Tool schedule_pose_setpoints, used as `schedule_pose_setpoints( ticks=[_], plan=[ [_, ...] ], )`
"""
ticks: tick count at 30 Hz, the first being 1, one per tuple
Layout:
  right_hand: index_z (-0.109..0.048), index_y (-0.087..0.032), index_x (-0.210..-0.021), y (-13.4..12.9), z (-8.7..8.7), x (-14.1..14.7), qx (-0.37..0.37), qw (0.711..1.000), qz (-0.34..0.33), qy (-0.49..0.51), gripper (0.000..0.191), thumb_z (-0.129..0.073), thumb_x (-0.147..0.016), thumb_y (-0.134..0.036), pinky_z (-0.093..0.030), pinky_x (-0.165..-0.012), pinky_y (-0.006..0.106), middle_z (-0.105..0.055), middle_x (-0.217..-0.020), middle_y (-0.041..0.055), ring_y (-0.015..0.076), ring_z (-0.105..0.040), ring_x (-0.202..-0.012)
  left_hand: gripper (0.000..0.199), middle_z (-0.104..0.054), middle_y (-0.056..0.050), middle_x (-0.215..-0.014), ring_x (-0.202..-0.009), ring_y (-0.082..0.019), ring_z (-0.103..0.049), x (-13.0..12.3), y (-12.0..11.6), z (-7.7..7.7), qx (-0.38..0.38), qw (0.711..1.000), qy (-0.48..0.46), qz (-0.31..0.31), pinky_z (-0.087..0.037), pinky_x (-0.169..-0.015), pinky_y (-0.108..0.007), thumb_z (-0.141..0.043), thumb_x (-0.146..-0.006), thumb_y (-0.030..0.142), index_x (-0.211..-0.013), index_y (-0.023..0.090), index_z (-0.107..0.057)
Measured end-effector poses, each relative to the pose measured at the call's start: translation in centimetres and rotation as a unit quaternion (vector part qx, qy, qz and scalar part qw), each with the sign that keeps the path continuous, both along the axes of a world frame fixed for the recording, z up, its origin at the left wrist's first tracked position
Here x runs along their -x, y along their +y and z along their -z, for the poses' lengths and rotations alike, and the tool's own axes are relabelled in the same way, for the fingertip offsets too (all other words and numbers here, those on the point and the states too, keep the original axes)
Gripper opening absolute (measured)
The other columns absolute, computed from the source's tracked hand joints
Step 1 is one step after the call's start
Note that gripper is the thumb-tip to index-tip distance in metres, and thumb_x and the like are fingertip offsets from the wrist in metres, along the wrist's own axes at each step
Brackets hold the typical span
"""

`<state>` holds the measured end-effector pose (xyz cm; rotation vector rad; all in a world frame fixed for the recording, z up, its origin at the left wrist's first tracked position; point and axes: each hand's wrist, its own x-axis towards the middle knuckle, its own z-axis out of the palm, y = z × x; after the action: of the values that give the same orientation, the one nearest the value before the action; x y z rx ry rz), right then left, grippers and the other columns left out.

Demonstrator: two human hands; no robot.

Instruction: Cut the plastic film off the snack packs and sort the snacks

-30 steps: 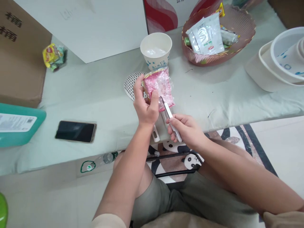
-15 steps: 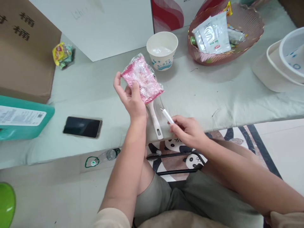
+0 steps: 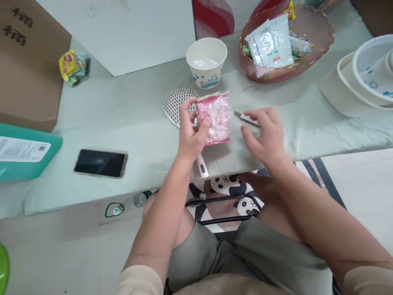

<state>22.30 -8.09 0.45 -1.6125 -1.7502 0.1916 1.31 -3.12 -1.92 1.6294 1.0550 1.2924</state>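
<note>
My left hand (image 3: 193,129) grips a pink packet in crinkled clear plastic wrap (image 3: 215,119), with the thumb across its front. Behind the packet lies a white slotted skimmer (image 3: 175,104); its handle (image 3: 202,166) sticks out below, and its middle is hidden. To the right, my right hand (image 3: 265,131) is open over the table, thumb and fingers apart. Beside its fingertips is a slim white tool with a grey, blade-like tip (image 3: 245,118), seemingly a small craft knife. Its rear end is hidden under the fingers.
A paper bowl (image 3: 206,65) stands behind the packet. Sachets fill a pink glass bowl (image 3: 258,73) at the back right, near white containers (image 3: 344,90). A phone (image 3: 100,163), a crumpled wrapper (image 3: 72,66), a green jug (image 3: 30,168) and a carton (image 3: 30,82) are on the left.
My left hand has moved the packet right and turned it, uncovering the skimmer's head. My right hand has moved up and right and loosened its grip on the slim white tool.
</note>
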Motion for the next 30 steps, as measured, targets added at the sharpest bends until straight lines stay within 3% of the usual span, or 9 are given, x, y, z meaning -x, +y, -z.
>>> schedule_pose_setpoints(
  ticks=[2,4,12,21,25,28,30],
  plan=[
    [-0.064,-0.02,-0.119,-0.6,-0.1,1.4,-0.003,0.995,-0.082,0.059,0.036,-0.059,-0.089,-0.038,-0.052,-0.088,0.044,-0.068,-0.104,0.0122,0.0263,-0.064,-0.096,0.058,-0.066,-0.007,-0.115,-0.086,-0.017,-0.066,-0.2,-0.4,-0.4,-0.006,1.0,0.013,0.018,-0.055,-0.066,-0.028,-0.056,-0.096,0.065,-0.144,0.04,-0.034],
    [-0.06,-0.02,-0.119,-1.0,0.0,2.6,0.02,0.989,-0.103,0.104,0.037,-0.062,-0.086,-0.036,-0.052,-0.085,0.04,-0.067,-0.096,0.0077,0.0228,-0.064,-0.088,0.056,-0.065,-0.007,-0.116,-0.088,-0.017,-0.066,-0.3,-0.6,-0.6,-0.011,1.0,0.016,0.017,-0.055,-0.065,-0.027,-0.055,-0.097,0.063,-0.143,0.039,-0.034],
    [-0.063,-0.023,-0.101,-0.9,0.2,3.3,0.059,0.984,-0.068,0.152,0.017,-0.061,-0.085,-0.03,-0.05,-0.078,0.035,-0.063,-0.078,0.0012,0.0181,-0.059,-0.076,0.057,-0.062,-0.007,-0.113,-0.089,-0.017,-0.065,-0.5,-0.4,-0.3,-0.002,1.0,0.023,-0.003,-0.057,-0.067,-0.028,-0.055,-0.097,0.062,-0.143,0.038,-0.033],
    [-0.065,-0.023,-0.105,-1.1,-0.3,3.5,0.116,0.969,-0.025,0.218,0.024,-0.065,-0.082,-0.031,-0.046,-0.068,0.03,-0.064,-0.076,-0.001,0.0152,-0.055,-0.068,0.057,-0.06,-0.004,-0.108,-0.074,-0.011,-0.062,0.2,-0.4,-0.4,-0.023,0.999,0.024,0.008,-0.057,-0.064,-0.026,-0.057,-0.095,0.067,-0.14,0.039,-0.037],
    [-0.07,-0.022,-0.104,-1.3,-0.5,3.8,0.1,0.973,-0.019,0.205,0.026,-0.059,-0.081,-0.025,-0.046,-0.066,0.029,-0.063,-0.073,-0.0016,0.0136,-0.051,-0.064,0.058,-0.06,-0.007,-0.115,-0.087,-0.016,-0.066,0.4,-0.4,-0.5,-0.011,1.0,0.022,-0.009,-0.057,-0.064,-0.026,-0.059,-0.094,0.067,-0.139,0.038,-0.037],
    [-0.073,-0.022,-0.111,-1.5,-0.5,4.0,0.09,0.976,-0.034,0.195,0.035,-0.057,-0.08,-0.023,-0.049,-0.069,0.03,-0.064,-0.072,-0.0015,0.0143,-0.056,-0.065,0.061,-0.06,-0.008,-0.121,-0.095,-0.019,-0.066,0.6,-0.1,-0.2,-0.008,0.999,0.021,-0.031,-0.058,-0.066,-0.027,-0.061,-0.092,0.068,-0.14,0.038,-0.036],
    [-0.075,-0.021,-0.106,-1.7,-0.4,4.2,0.077,0.978,-0.053,0.186,0.031,-0.056,-0.081,-0.022,-0.051,-0.071,0.032,-0.066,-0.072,-0.0001,0.0159,-0.06,-0.068,0.062,-0.059,-0.009,-0.126,-0.1,-0.02,-0.066,0.6,0.2,0.1,-0.01,0.999,0.025,-0.027,-0.059,-0.069,-0.029,-0.059,-0.094,0.066,-0.143,0.039,-0.034]
  ],
)
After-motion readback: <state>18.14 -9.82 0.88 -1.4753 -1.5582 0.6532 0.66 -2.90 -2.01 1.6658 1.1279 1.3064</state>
